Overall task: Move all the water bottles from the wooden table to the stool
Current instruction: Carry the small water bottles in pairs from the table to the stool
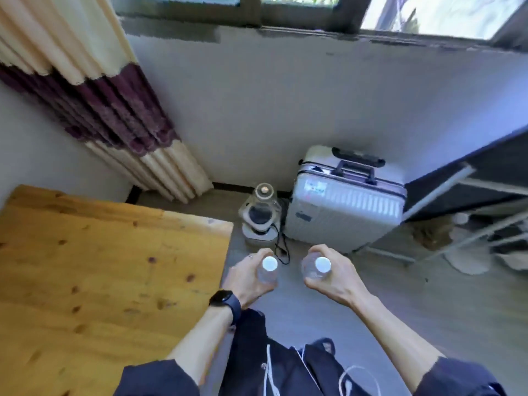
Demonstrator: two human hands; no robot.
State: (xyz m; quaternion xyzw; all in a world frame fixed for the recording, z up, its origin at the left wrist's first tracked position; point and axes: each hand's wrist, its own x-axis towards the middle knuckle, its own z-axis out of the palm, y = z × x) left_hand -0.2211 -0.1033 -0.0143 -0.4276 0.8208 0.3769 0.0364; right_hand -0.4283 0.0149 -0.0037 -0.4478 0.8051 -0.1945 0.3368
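My left hand (248, 277) grips a clear water bottle with a white cap (269, 264), held upright over the floor just right of the wooden table (94, 270). A second clear bottle with a white cap (322, 264) stands upright in the grip of my right hand (331, 274). Both hands are side by side at chest height, away from the tabletop. I see no bottle on the visible part of the table. No stool is in view.
On the floor ahead stands a glass kettle on its base (260, 215) with a black cord, next to a white suitcase (345, 198) against the wall. A white metal rack (468, 221) is at the right. A curtain (94, 92) hangs at the left.
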